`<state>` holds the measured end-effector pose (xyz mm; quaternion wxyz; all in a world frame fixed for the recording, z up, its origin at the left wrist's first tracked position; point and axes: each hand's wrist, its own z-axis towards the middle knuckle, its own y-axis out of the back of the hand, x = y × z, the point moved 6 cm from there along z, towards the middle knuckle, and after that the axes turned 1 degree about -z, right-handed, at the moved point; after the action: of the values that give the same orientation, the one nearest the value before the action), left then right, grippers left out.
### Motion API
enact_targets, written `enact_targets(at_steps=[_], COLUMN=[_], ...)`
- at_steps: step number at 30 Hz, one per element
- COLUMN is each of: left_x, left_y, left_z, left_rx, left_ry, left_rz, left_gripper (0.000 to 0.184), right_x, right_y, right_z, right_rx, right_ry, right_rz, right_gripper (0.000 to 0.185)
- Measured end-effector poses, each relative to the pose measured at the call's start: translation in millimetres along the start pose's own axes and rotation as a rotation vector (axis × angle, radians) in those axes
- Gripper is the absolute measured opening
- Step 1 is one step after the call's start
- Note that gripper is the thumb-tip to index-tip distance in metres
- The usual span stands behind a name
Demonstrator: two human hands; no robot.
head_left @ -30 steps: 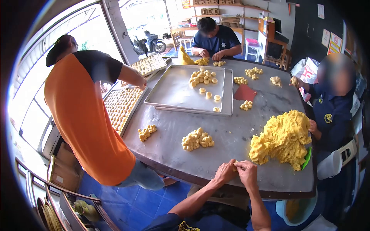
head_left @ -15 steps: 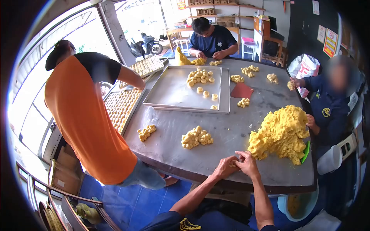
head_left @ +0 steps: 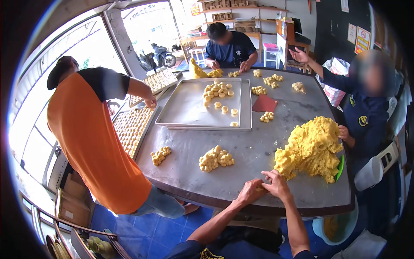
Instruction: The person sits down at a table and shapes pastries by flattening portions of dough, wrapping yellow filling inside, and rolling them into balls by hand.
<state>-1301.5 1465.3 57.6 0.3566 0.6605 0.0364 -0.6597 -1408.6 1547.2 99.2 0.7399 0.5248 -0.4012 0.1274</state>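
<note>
My left hand [head_left: 250, 192] and my right hand [head_left: 276, 185] meet over the near edge of the metal-topped table [head_left: 189, 181]. Their fingers are closed together around a small piece of dough [head_left: 260, 186], mostly hidden by the fingers. Just beyond my right hand rises a large mound of crumbly yellow dough [head_left: 312, 146], with a green scraper-like edge [head_left: 340, 168] showing at its right side. Ahead and to the left of my hands lies a pile of small pale dough balls [head_left: 215, 159]. A smaller pile of dough pieces [head_left: 161, 156] is farther left.
A metal tray [head_left: 181, 103] holds round pastries [head_left: 217, 90]. Trays of pastries [head_left: 131, 126] stand by a person in orange [head_left: 95, 142]. Another person [head_left: 233, 49] works at the far side; a third [head_left: 366, 103] stands right. A red sheet [head_left: 265, 103] lies mid-table.
The person at right has raised an arm, and the lump from that hand is gone; a lump now shows near the far person. My hands stay together. The view has shifted slightly.
</note>
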Motion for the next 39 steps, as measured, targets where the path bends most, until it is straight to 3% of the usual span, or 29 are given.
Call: enact_targets(at_steps=[2, 3, 4, 6, 7, 10, 12, 14, 16, 20, 22, 24, 26, 29, 33, 39], left_x=[2, 3, 8, 21, 19, 30, 43, 28, 10, 41, 45, 6, 0, 4, 17, 8], left_y=[2, 3, 4, 7, 0, -4, -6, 7, 25, 45, 53, 55, 49, 59, 65, 92], left_z=[3, 4, 5, 7, 8, 14, 18, 21, 18, 8, -4, -12, -19, -10, -15, 38], left_rx=[-0.008, -0.012, 0.001, 0.038, -0.003, 0.016, 0.042, 0.039, 0.065, 0.123, 0.034, -0.100, -0.100, -0.153, -0.228, -0.207], left_ry=[0.030, 0.049, 0.118, 0.257, 0.220, 0.280, 0.204, 0.119, 0.132, 0.196, 0.162, -0.344, -0.376, -0.052, -0.169, 0.061], left_rz=[0.069, 0.100, -0.010, -0.226, -0.512, -0.675, -0.826, -1.022, -0.893, -0.901, -0.379, 0.240, 0.554, 0.295, 0.383, 0.443], left_gripper=[0.037, 0.040, 0.042, 0.050, 0.059, 0.059, 0.044, 0.035, 0.034, 0.025, 0.028, 0.015, 0.012, 0.013, 0.016, 0.025], right_x=[8, -11, -19, -26, -33, -50, -59, -68, -81, -76, -72, -67, -75, -87, -83, -81], right_y=[19, 27, 41, 61, 61, 57, 57, 55, 59, 60, 50, 46, 51, 58, 57, 65], right_z=[1, 0, 1, 1, -2, -4, -11, -19, -25, -53, -75, -89, -85, -76, -65, -43], right_rx=[-0.070, -0.215, -0.316, -0.420, -0.423, -0.433, -0.439, -0.430, -0.351, -0.459, -0.547, -0.630, -0.590, -0.642, -0.578, -0.400], right_ry=[0.111, 0.069, -0.042, -0.001, 0.022, 0.052, -0.003, -0.055, -0.139, -0.133, -0.110, -0.057, -0.052, -0.150, -0.153, -0.151], right_rz=[-0.001, -0.139, -0.246, -0.470, -0.459, -0.420, -0.378, -0.425, -0.439, -0.335, -0.381, -0.363, -0.333, -0.247, -0.304, -0.419], right_gripper=[0.046, 0.050, 0.054, 0.058, 0.057, 0.052, 0.048, 0.032, 0.026, 0.021, 0.025, 0.021, 0.016, 0.013, 0.014, 0.011])
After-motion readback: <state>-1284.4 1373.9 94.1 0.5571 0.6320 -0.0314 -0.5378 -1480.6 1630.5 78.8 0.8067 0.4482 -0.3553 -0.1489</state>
